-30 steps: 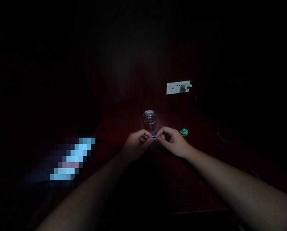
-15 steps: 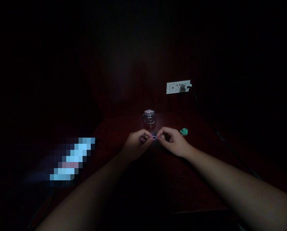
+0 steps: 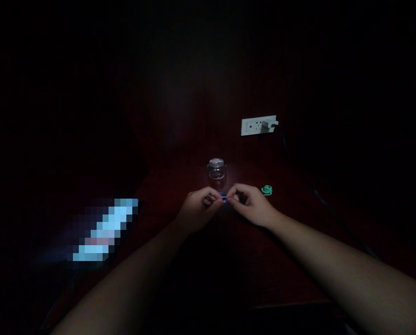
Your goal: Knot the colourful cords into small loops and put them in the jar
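Observation:
Between my hands is a small purple cord-like loop (image 3: 224, 198), partly hidden by fingertips; its exact kind is too small to tell. My left hand (image 3: 200, 208) pinches its left side with thumb and forefinger. From the right, my right hand (image 3: 251, 204) pinches the other side, so the fingertips nearly meet. Just beyond them stands a clear lidded jar (image 3: 217, 169), upright, with a patterned top. A green coiled cord-like piece (image 3: 267, 190) lies on the dark red table (image 3: 271, 260), right of my right hand and apart from it.
A lit, pixelated screen (image 3: 106, 230) lies to the left, with a thin cable (image 3: 59, 298) below it. A white wall socket (image 3: 258, 125) with a plug in it is at the back right. Another cable (image 3: 344, 223) runs along the right side. The surroundings are very dark.
The purple loop has shifted slightly in shape between my fingertips. Both hands hold nearly the same place, and the jar and green piece stay put.

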The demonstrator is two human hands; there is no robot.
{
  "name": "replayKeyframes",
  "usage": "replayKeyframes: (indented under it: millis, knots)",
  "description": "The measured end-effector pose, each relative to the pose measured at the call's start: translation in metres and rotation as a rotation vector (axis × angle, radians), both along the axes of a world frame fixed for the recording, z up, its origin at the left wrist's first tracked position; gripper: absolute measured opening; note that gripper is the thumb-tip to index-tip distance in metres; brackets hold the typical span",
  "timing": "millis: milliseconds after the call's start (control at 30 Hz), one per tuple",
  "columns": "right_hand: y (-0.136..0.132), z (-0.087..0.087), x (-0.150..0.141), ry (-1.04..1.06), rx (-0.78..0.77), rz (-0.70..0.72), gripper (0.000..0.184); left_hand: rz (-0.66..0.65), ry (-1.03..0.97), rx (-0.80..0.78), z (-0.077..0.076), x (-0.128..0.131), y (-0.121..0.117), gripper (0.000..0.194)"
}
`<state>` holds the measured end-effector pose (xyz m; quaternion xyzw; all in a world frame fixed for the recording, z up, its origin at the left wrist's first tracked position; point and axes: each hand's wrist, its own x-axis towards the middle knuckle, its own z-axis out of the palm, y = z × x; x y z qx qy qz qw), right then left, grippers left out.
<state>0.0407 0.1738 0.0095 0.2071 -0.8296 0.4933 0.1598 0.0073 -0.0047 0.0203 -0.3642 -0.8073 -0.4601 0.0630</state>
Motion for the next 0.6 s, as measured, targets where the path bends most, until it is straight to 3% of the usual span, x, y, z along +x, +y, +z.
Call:
replayKeyframes:
  millis: [600]
  knots:
    - [0.0001,0.0021,0.0011,0.030,-0.042,-0.039,0.009,0.006,-0.008,-0.016,-0.0004,-0.0013,-0.0001,0.015]
